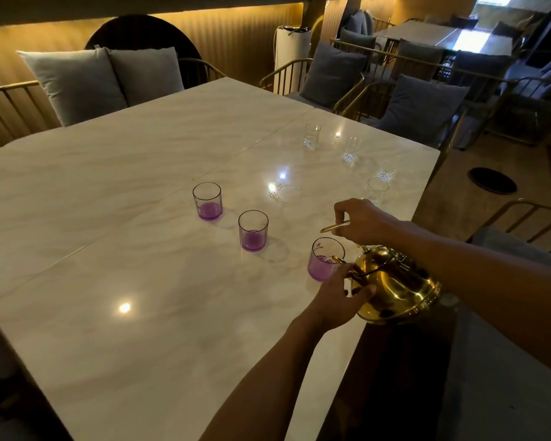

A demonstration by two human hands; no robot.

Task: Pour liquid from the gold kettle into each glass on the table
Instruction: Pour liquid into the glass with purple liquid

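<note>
Near the marble table's [140,192] right edge, the tilted gold metal kettle [395,284], left hand [334,300] steadying its body and right hand [363,221] gripping its handle, meets a purple-liquid tumbler [325,259]; two similar tumblers [253,230] sit mid-table.

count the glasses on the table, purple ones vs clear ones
purple glasses: 3 (far, middle, near the kettle spout)
clear glasses: 4 ()
total: 7

both hands [337,297] [363,222] forward, fingers [339,209] curled
</note>
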